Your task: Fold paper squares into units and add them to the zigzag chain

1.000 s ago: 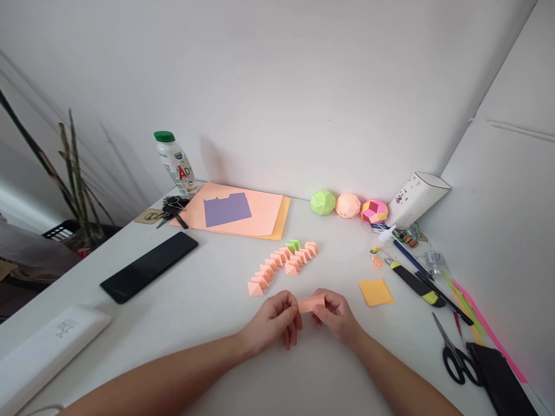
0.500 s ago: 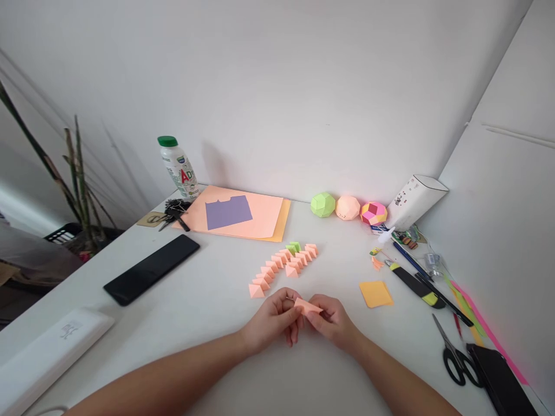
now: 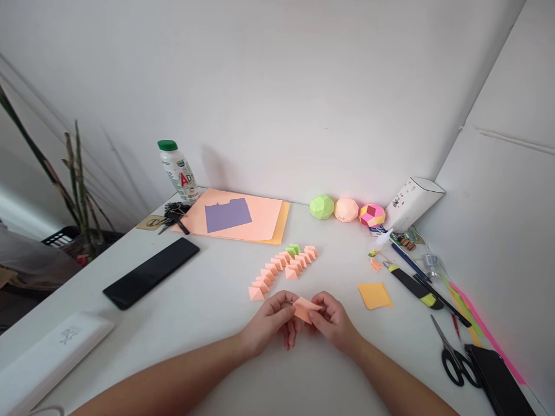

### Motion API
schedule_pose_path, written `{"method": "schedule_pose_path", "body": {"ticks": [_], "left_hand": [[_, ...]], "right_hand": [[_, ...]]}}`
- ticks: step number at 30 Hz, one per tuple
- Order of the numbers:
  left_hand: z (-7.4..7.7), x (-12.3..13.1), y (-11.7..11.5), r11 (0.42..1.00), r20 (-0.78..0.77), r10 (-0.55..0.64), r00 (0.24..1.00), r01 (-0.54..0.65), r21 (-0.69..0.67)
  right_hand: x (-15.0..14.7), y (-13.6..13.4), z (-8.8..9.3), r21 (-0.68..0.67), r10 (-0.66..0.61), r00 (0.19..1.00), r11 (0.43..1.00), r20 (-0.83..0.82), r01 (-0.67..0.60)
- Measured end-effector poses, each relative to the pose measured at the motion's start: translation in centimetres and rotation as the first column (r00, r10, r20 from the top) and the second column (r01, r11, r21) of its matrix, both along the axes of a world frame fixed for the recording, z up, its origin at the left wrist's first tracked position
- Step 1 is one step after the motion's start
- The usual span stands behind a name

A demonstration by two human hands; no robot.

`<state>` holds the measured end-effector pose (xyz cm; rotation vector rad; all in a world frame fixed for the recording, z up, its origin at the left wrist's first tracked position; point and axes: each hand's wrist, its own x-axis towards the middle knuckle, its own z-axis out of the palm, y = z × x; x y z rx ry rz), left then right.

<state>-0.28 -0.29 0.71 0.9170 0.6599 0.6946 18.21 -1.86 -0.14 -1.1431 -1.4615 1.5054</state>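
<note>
White tabletop (image 3: 208, 300) set in a corner of plain white walls (image 3: 277, 86); plant stems (image 3: 73, 179) at left. Left hand (image 3: 271, 323) and right hand (image 3: 332, 320) together pinch a folded peach paper piece (image 3: 306, 308).

Standing by the white wall (image 3: 277, 86), a green-capped white plastic bottle (image 3: 177, 170), beside it flat peach paper sheets (image 3: 262, 215) and three faceted paper balls (image 3: 346, 209); nearer, a flat black rectangular device (image 3: 151, 273), black-handled scissors (image 3: 453, 358) far right.
</note>
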Motion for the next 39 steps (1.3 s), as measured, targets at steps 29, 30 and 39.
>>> {"method": "schedule_pose_path", "body": {"ticks": [29,30,39], "left_hand": [[-0.2,0.2,-0.2,0.933,-0.249,-0.017,0.968,0.105,0.345],[-0.3,0.3,-0.3,0.933,-0.259,-0.025,0.966,0.116,0.342],[-0.1,0.9,-0.9,0.951,-0.326,0.049,0.944,0.055,0.303]], "right_hand": [[-1.0,0.3,1.2,0.245,-0.061,0.977,0.969,0.204,0.009],[-1.1,0.3,1.2,0.254,-0.071,0.975,0.967,0.21,0.016],[-1.4,0.6,1.0,0.335,-0.049,0.967,0.941,0.251,-0.039]]}}
